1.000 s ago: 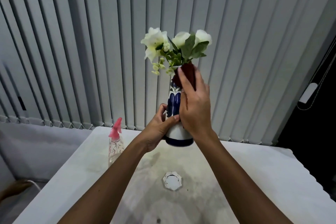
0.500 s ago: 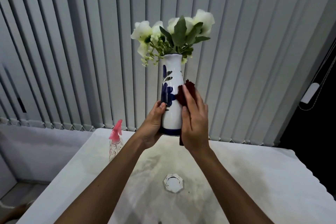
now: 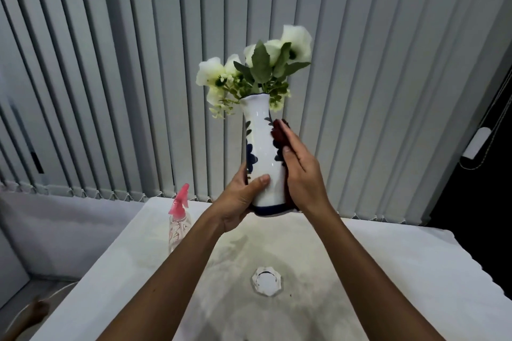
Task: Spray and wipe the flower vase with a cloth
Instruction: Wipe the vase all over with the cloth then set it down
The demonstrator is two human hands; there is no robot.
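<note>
the blinds (image 3: pixel 110 77) are hanging behind the table (image 3: pixel 388 271). the vase (image 3: pixel 263 158) is being held up above the table, a bit tilted. the left hand (image 3: pixel 238 202) is wrapping its fingers around the vase bottom. the right hand (image 3: pixel 302 171) is pressing a dark red cloth (image 3: pixel 278 132) flat on the vase side, fingers together. a spray bottle (image 3: pixel 179 219) is standing on the table, left.

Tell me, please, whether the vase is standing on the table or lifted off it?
Lifted off. The left hand grips the vase near its base, whose blue band hangs clear above the table.
</note>
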